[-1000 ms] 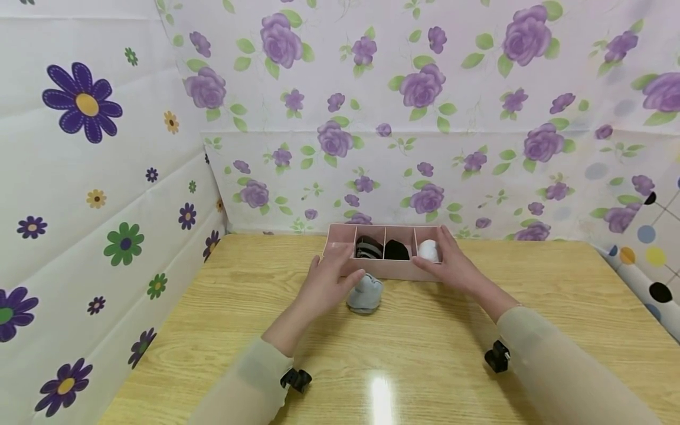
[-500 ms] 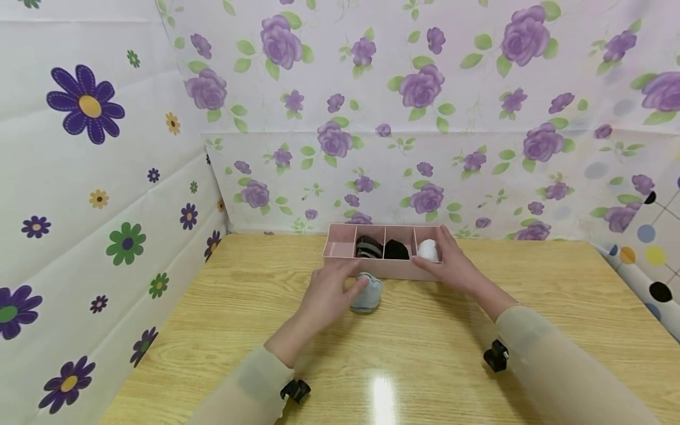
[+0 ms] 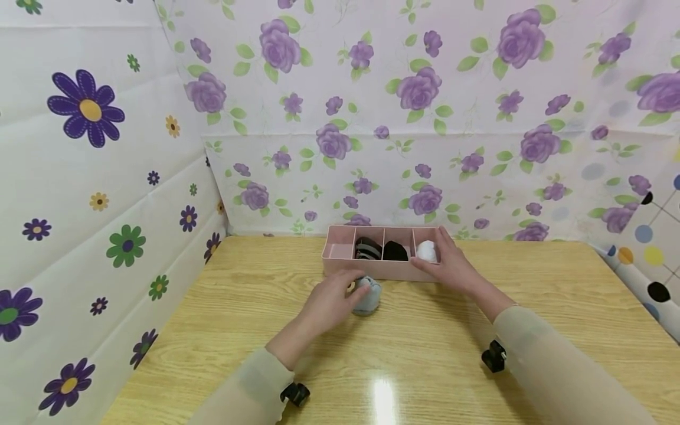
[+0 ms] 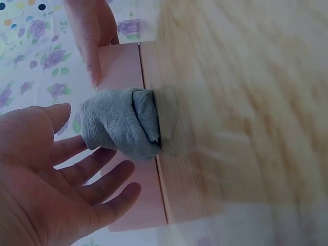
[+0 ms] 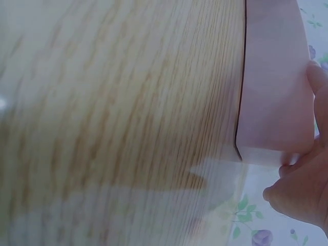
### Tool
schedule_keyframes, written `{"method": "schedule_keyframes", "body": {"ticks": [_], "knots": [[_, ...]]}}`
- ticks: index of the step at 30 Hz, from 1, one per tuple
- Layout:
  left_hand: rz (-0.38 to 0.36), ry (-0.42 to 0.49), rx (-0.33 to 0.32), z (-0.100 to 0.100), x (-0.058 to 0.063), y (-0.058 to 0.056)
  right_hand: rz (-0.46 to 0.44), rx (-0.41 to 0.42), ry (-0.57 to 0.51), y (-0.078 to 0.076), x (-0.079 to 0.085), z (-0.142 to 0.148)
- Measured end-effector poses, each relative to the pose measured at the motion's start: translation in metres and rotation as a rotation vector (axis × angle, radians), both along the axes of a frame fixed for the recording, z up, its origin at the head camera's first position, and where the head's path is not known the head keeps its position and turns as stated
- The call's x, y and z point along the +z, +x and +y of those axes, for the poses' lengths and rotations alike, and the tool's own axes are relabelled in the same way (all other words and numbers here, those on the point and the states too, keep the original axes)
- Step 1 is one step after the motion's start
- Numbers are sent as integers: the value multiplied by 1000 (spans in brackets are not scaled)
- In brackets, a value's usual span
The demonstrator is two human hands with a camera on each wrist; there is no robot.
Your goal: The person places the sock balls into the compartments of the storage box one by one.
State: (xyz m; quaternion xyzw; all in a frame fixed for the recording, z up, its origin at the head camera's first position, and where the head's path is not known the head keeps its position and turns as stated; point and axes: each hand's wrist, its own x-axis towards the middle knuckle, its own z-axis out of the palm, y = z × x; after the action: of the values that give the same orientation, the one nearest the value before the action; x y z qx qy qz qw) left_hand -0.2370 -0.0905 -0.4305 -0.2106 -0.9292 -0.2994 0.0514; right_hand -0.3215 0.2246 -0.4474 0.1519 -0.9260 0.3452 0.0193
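Note:
A rolled grey-blue sock (image 3: 368,296) stands on the table in front of a pink divided box (image 3: 382,271). My left hand (image 3: 330,301) is at the sock's left side, thumb in front. In the left wrist view its fingers (image 4: 105,182) are spread and slightly bent beside the sock (image 4: 120,123), not closed round it. My right hand (image 3: 451,262) holds the box's right end, its thumb at the front rim and a finger at the back corner. In the right wrist view that hand (image 5: 302,189) lies against the box's end (image 5: 279,77); some fingers are out of frame.
In the box, the leftmost compartment shows bare pink floor. A dark striped roll (image 3: 369,248), a black roll (image 3: 395,251) and a white roll (image 3: 427,251) fill the others. Flower-printed sheets (image 3: 276,147) stand behind and left of the wooden table (image 3: 425,354).
My left hand has drawn back from the box's left compartment and come down around the sock's left side. The right hand stays at the box's right end.

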Motion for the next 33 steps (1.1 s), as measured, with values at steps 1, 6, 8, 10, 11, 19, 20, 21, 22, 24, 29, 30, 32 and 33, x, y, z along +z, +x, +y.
{"method": "schedule_keyframes", "body": {"ticks": [1,6,8,10,11,19,20,21,22,24,29,30,32,33], "knots": [[0,3,-2,0,0,1,0,-2,4,0,0,0],[-9,26,-11,1,-2,4,-4,-6,7,0,0,-1],[-19,34,-13,1,-2,5,-8,-3,3,0,1,0],[-34,38,-16,1,-2,6,-11,-2,0,0,0,0],[-43,38,-16,0,-2,7,-10,-1,-3,0,0,0],[-99,-2,-38,-3,0,16,-7,2,-15,0,0,-1],[-98,-21,-36,-3,0,17,-7,2,-16,0,0,-1],[-98,-44,-32,-4,1,18,-7,1,-16,0,0,-1],[-101,-71,-26,-5,1,19,-6,1,-15,0,0,-1],[-109,-122,-9,-7,1,20,-5,1,-16,-1,0,-1],[-153,-195,10,-11,0,23,-14,-3,-12,-1,0,0],[-160,-199,7,-11,0,24,-16,-3,-13,-1,0,0],[-165,-202,-7,-12,-1,25,-15,-1,-13,-1,-1,0],[-164,-202,-16,-13,-1,25,-15,1,-14,-1,-1,0]]}}
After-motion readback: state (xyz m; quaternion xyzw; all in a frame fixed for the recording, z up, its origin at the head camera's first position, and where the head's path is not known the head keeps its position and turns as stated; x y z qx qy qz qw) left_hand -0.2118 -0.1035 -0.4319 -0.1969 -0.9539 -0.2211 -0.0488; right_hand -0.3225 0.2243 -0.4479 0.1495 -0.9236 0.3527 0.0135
